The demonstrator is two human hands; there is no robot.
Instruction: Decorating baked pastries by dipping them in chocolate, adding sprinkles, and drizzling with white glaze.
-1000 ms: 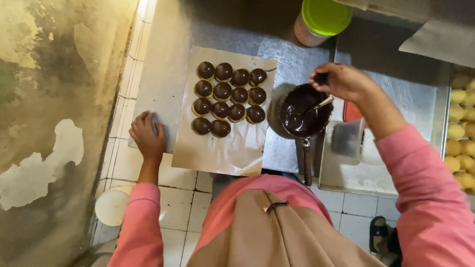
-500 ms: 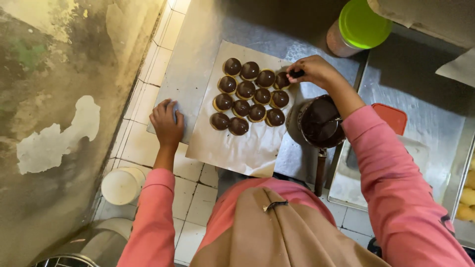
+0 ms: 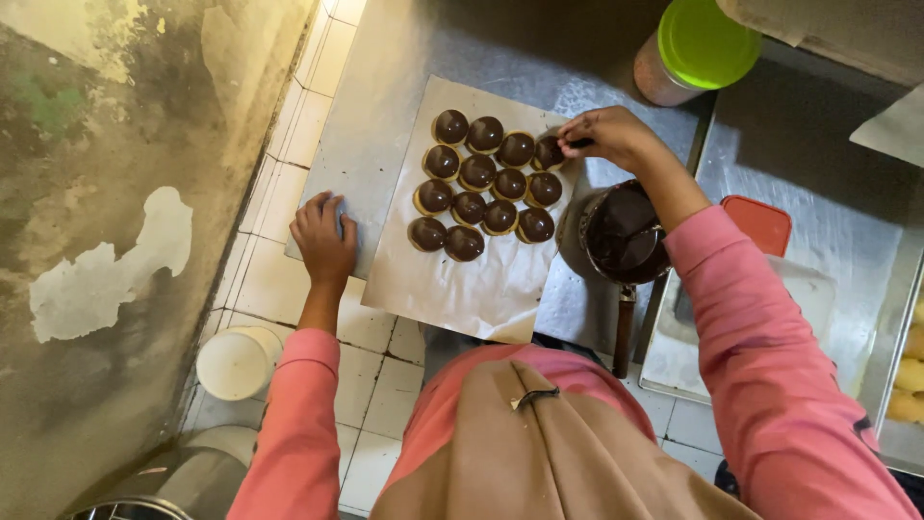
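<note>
Chocolate-coated rounds set out in rows on a sheet of parchment, itself spread over a metal tray on the tiled counter. Twelve or so counted, every one showing a dark glossy top over a pale base; none left bare among them. Top right round under treatment now: right hand over it, fingers pinched on a small dark tool, most of it hidden under the hand, so hard to say whether a spoon or a stick. Likely the last of this batch to be coated or touched up, judging by the finished look of the others. Lower half of the parchment without rounds. Left hand flat at the tray's left edge, fingers loose and spread, gripping nothing, just beside the parchment. Small pot of melted chocolate just right of the parchment, under the right forearm, handle toward the body, a good deal of chocolate left in it. Further right, pale uncoated pieces at the picture's edge, so apparently more to do. Green-lidded jar beyond, red-lidded box near the pot.
</note>
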